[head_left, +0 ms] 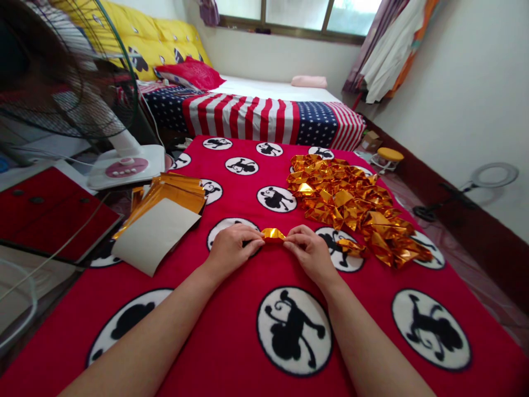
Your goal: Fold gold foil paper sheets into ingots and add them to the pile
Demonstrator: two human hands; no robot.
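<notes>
Between my two hands is a small folded piece of gold foil paper [273, 234], shiny and boat-like in outline. My left hand [236, 243] pinches its left end between thumb and fingers. Its right end is pinched by my right hand [308, 249]. To the right lies a heap of folded gold foil pieces [345, 198], with one loose folded piece [350, 246] near my right hand. On the left, a stack of gold foil sheets [177, 190] lies partly under a pale sheet [156, 234].
A red cloth with monkey prints [243, 336] covers the table. A standing fan [124, 160] is at the left beside a red panel [53, 209]. Beyond the table is a bed with a flag-patterned cover [256, 118]. A yellow stool [389, 155] stands at the right.
</notes>
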